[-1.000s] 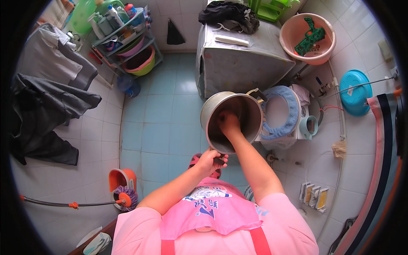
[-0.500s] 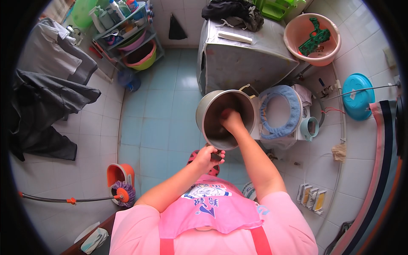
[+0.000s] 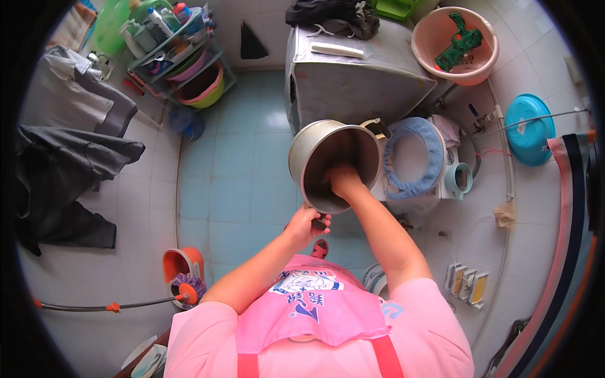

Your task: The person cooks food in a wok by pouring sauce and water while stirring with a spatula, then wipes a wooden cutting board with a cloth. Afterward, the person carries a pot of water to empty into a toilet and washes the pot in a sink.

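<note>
A deep metal cooking pot (image 3: 305, 146) is held up in front of me, tilted so that its mouth faces me. My left hand (image 3: 304, 227) is closed around its dark handle (image 3: 321, 222), just below the rim. My right hand (image 3: 345, 181) reaches inside, with curled fingers against or near the inner wall. The fingertips are hidden in the dark interior, so whatever they hold cannot be made out. A small metal side handle (image 3: 373, 123) sticks out at the pot's far right.
Right of the pot is a toilet with a blue seat cover (image 3: 435, 157). Behind it stands a covered appliance (image 3: 353, 82), with a pink basin (image 3: 421, 47) alongside. A shelf rack (image 3: 217, 58) is at the back left. An orange mop bucket (image 3: 169, 264) sits lower left.
The pot's mouth has tipped a little more toward me, and its side handle has shifted right. My right hand has moved slightly within the pot. The left hand keeps its grip.
</note>
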{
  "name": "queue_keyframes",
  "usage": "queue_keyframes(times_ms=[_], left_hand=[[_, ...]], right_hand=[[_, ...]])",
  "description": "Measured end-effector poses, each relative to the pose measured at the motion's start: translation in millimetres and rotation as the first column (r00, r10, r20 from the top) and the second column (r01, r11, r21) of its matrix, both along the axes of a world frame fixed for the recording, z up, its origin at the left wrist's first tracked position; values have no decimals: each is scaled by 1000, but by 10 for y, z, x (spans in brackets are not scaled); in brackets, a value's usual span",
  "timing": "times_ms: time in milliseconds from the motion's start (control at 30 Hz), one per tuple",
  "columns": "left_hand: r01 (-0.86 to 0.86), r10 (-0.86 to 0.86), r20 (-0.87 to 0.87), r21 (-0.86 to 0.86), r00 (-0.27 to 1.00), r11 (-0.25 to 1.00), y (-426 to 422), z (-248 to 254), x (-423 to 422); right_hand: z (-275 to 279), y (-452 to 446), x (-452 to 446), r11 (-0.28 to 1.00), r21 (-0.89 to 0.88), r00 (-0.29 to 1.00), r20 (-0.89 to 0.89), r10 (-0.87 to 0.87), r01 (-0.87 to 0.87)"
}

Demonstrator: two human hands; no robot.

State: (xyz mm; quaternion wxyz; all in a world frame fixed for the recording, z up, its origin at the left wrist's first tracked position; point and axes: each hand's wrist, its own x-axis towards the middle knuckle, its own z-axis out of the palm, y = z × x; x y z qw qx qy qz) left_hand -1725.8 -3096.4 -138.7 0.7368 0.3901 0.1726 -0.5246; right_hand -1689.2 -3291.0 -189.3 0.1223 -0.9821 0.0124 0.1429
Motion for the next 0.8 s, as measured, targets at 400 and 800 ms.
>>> queue_keyframes(times_ms=[400, 800], left_hand=[[153, -158, 216, 39, 964, 987, -489, 73, 443], [213, -285, 540, 194, 792, 958, -1210, 49, 1149]], right_hand=[[151, -589, 226, 995, -93, 999, 17, 41, -39], [52, -1337, 626, 980, 114, 937, 292, -192, 165]])
